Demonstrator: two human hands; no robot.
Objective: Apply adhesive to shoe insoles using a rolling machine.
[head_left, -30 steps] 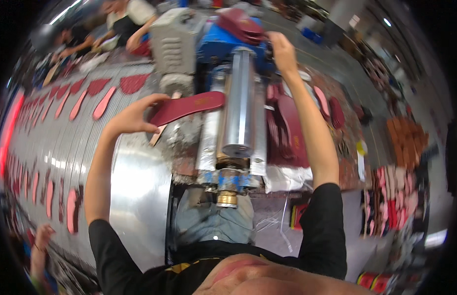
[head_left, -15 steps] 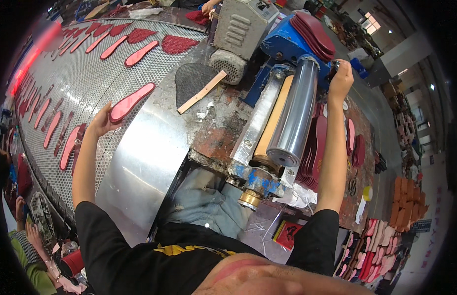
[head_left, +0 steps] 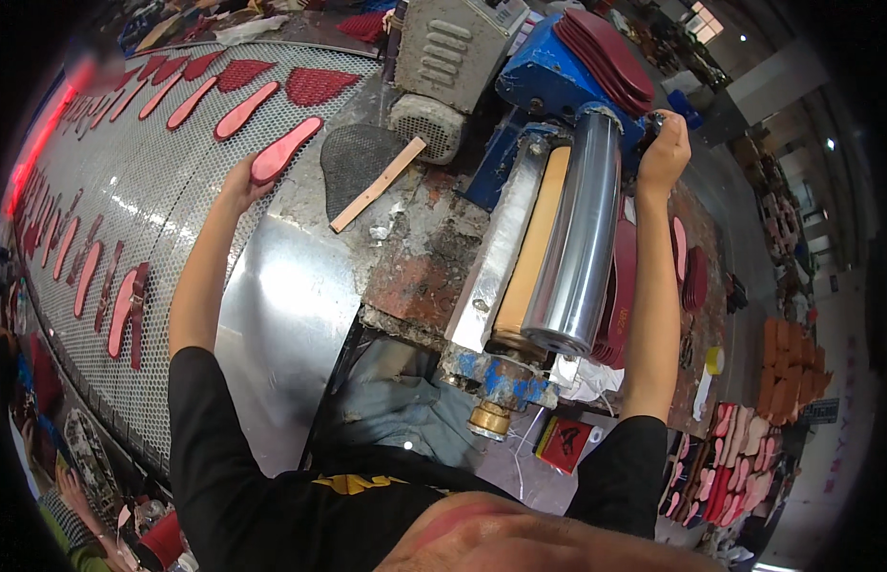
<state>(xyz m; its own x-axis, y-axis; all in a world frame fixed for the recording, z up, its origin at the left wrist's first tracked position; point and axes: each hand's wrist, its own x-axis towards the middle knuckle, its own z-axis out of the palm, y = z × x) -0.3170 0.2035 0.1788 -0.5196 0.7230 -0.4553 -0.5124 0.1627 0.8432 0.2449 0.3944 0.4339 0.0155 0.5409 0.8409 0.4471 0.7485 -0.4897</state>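
Pink insole (head_left: 287, 151): at right edge of perforated bed (head_left: 191, 214); contact unclear. Left hand (head_left: 241, 185) grasps its near end. Right hand (head_left: 665, 151) curled beside blue housing (head_left: 544, 81); cannot tell whether it grips anything. Judged light, thin, bendy but springy, hardly fragile; pink face possibly tacky. Best hold: side edges, near one end.

Left of centre, a black mesh swatter (head_left: 353, 172); at right, a yellow roll (head_left: 714, 360) and orange-brown stack (head_left: 792, 374); near, a red box (head_left: 565, 445)
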